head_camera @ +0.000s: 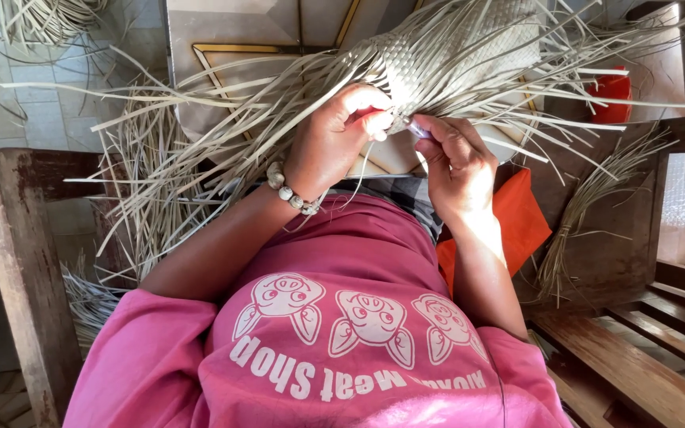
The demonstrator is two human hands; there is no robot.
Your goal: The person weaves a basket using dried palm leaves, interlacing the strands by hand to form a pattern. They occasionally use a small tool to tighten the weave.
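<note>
Woven mat [453,55] edge pinched by left hand [331,143]; right hand [453,162] just beside.

My left hand [331,143] grips the edge of a half-woven mat [453,55] of pale dried strips, its fingers [370,119] curled around the plaited part. My right hand [457,162] pinches a small thin tool [416,127] against the same edge, just beside the left. Loose strips [168,158] fan out across my lap. A beaded bracelet [291,190] sits on my left wrist, and orange cloth [517,218] lies by my right forearm.
</note>
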